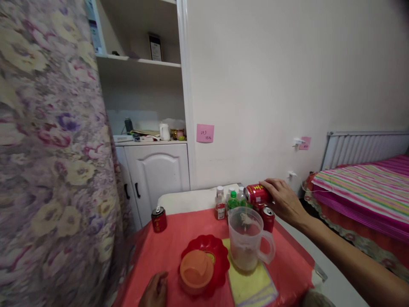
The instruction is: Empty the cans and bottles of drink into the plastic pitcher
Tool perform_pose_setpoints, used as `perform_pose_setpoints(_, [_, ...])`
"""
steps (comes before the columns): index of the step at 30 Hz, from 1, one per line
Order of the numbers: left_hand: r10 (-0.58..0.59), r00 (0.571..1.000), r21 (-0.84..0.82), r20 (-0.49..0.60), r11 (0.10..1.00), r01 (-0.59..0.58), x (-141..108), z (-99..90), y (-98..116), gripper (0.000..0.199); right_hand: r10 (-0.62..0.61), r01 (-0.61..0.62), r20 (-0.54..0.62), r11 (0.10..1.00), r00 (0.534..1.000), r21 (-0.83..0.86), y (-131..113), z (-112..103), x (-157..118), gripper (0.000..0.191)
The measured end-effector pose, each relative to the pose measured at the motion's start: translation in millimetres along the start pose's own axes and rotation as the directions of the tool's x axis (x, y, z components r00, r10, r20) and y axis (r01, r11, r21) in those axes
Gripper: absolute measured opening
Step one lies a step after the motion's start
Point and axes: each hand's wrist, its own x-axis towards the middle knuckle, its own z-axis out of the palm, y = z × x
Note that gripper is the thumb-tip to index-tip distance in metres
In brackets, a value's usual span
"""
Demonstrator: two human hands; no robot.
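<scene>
My right hand (278, 192) is wrapped round a red drink can (256, 194), tipped on its side with its top end to the left. Below that end stands a clear plastic measuring jug (244, 251) with a handle; a thin stream seems to run into it, and some liquid sits inside. The jug rests on a yellow cloth (252, 286). My left hand (155, 292) lies at the table's near edge, fingers partly cut off by the frame and apparently holding nothing. Beside it an orange bowl (196, 273) sits in a red scalloped dish (220, 256).
Another red can (268, 219) stands right behind the jug, and a dark-topped can (159, 219) is at the left. Several small bottles (220, 204) stand at the back of the red-covered table (182, 226). A floral curtain (54, 149) hangs left; a bed (361, 183) is at the right.
</scene>
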Motion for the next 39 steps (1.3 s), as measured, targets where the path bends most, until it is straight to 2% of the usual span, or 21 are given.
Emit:
perform_pose_setpoints(25, [-0.006,1.0,-0.029,-0.017,1.0,0.006,-2.2,-1.9,3.5,0.031,-0.018,0.018,-0.01,1.0,1.0,-0.009,-0.3,6.3,-2.0,0.052])
perform_pose_setpoints(39, [0.0,1.0,-0.01,-0.006,1.0,0.0,-2.5,-0.1,1.1,0.03,-0.028,0.028,-0.019,1.0,0.999,-0.013,-3.4,0.8,1.1,0.052])
